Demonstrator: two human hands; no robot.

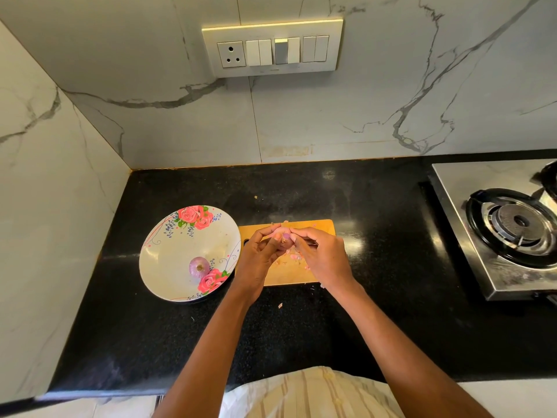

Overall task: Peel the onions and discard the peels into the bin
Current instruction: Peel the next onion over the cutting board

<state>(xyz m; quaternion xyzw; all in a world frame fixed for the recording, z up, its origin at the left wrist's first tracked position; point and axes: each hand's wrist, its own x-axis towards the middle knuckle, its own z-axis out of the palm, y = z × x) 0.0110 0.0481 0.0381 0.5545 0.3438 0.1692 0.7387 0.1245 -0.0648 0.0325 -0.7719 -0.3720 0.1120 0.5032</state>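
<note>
Seen from above, a person stands at a black surface point(301, 321) with both hands raised just over a wooden cutting board point(319, 229). The board serves as the landmark here.

Over the board's left half, the left hand point(261, 257) curls around a small pinkish onion point(283, 240), cupping it from the left with the thumb across its near side. The right hand point(324, 256) comes in from the right, its fingers bent and pinching at the top of the same onion, most likely at a strip of skin, though the skin itself is too small to make out. The onion sits directly between the two sets of fingertips, equally near both hands; its long axis cannot be told because fingers cover most of it.

Loose pink peel scraps point(297, 257) lie on the board under the hands.

Just left of the board, touching its left edge, rests a floral plate point(168, 260). A second onion point(199, 267), purple and seemingly already peeled, lies in the plate's near part, closer to the left hand than to the right.

Well to the right of the board is a steel gas stove point(494, 236). No bin is in view.
</note>
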